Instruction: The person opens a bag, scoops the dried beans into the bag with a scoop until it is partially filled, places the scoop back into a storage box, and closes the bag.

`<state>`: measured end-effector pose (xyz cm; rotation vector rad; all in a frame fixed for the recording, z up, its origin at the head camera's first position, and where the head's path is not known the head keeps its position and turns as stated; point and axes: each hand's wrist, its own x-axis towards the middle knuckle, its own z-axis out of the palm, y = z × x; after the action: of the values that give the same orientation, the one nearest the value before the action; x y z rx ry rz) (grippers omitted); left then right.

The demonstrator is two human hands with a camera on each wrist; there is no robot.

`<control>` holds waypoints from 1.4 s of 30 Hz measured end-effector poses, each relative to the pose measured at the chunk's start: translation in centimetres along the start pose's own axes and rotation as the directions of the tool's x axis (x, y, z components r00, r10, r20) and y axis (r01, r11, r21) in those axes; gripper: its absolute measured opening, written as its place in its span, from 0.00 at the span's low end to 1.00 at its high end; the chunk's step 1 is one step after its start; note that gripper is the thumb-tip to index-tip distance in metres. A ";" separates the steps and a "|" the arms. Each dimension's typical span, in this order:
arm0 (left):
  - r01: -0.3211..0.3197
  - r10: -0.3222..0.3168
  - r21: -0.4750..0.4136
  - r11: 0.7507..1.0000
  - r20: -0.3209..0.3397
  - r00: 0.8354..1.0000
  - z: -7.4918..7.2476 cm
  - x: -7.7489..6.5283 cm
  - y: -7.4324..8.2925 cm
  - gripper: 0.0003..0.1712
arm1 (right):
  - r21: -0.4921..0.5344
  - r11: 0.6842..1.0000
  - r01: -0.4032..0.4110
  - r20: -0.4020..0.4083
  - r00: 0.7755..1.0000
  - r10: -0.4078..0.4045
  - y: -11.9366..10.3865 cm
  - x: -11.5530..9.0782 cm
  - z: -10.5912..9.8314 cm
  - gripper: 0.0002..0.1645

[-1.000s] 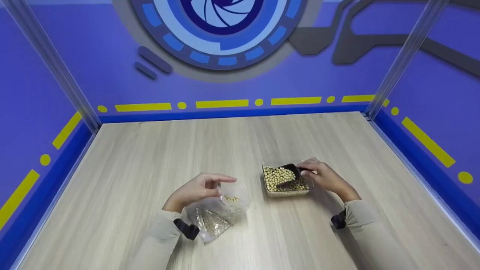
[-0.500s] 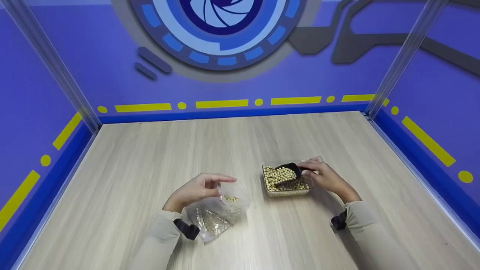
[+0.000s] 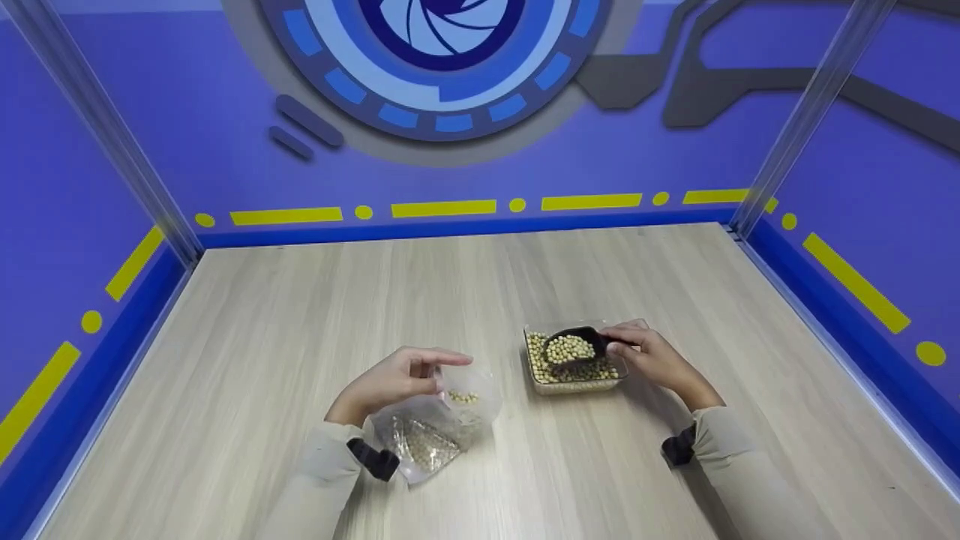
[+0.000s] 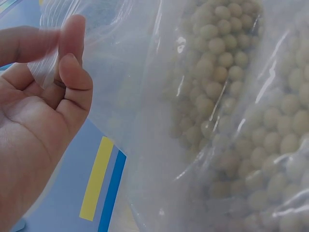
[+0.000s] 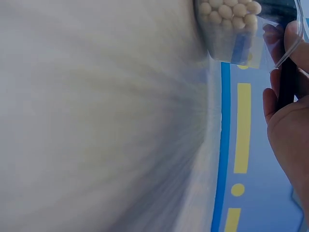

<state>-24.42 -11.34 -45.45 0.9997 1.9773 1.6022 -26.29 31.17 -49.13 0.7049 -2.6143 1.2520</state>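
My left hand [image 3: 397, 381] pinches the edge of a clear zip bag [image 4: 140, 121] between thumb and fingers, its mouth held apart. Pale round soybeans [image 4: 217, 63] lie inside the bag, which rests on the table. On the right, my right hand [image 3: 652, 356] grips the handle of a black scoop [image 3: 581, 335]. A heap of soybeans fills the scoop, which is over a clear rectangular container [image 3: 574, 388] of more soybeans. In the right wrist view the fingers wrap the black handle [image 5: 288, 79] beside the container wall.
The wood-grain table [image 3: 450, 292] carries the bag and, to its right, the container, with a gap between them. Blue panels with yellow marks [image 3: 444, 208] enclose the back and both sides. Black wrist mounts [image 3: 373, 457] sit on both sleeves.
The scoop has risen and levelled out of the soybeans with a load in it, my right hand shifting slightly right. My left hand and the bag have stayed still.
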 end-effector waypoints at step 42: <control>0.038 -0.038 0.006 0.999 -0.004 0.999 0.0 0.2 0.4 0.25 | 0.155 0.986 0.061 -0.024 0.998 -0.058 -3.3 1.3 -0.3 0.16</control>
<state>-24.42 -11.11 -45.03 0.9561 1.9929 1.5794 -25.90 29.17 -46.22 0.7860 -2.4808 1.4488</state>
